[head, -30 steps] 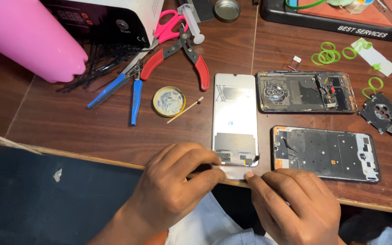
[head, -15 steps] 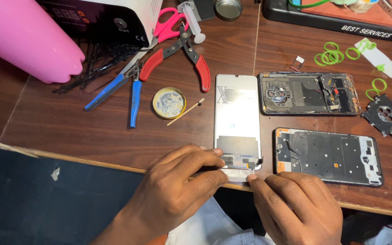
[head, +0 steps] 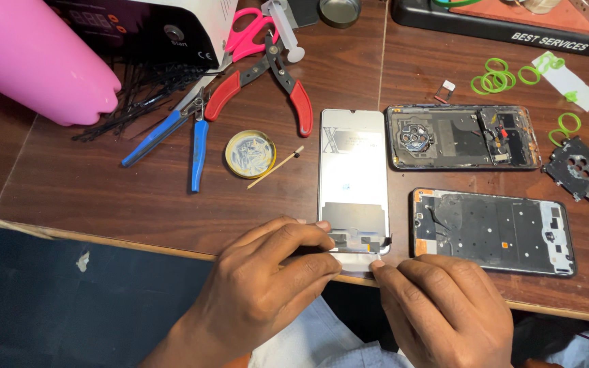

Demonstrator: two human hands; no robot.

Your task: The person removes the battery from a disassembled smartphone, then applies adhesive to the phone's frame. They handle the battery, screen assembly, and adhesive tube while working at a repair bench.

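Where the wooden table (head: 138, 197) meets its near edge, low in the middle of the head view, a phone screen panel (head: 353, 177) lies flat with its back side up. Its long axis runs up and down the frame, notched top end pointing to the upper edge, bottom end just over the table edge toward the person.

Left hand (head: 267, 286) comes in from the lower left, fingers curled narrow, thumb and forefinger tips pressed on the dark strip at the panel's bottom end. Right hand (head: 444, 307) comes in from the lower right, its forefinger tip touching the panel's bottom right corner; whether it pinches anything I cannot tell, since the fingers hide it.

Right of the panel, near but apart, a phone frame (head: 492, 230) lies with its long axis left to right. Above that, an opened phone body (head: 461, 136) lies the same way, camera ring toward the left. Left of the panel sit a small round tin (head: 249, 154) and a thin stick (head: 275, 167) just beside it. Further up left lie blue-handled pliers (head: 185, 133), red-handled cutters (head: 267, 85) and pink scissors (head: 250, 34). A pink rounded object (head: 32, 58) fills the upper left corner. Green rubber rings (head: 495, 76) lie scattered at the upper right.
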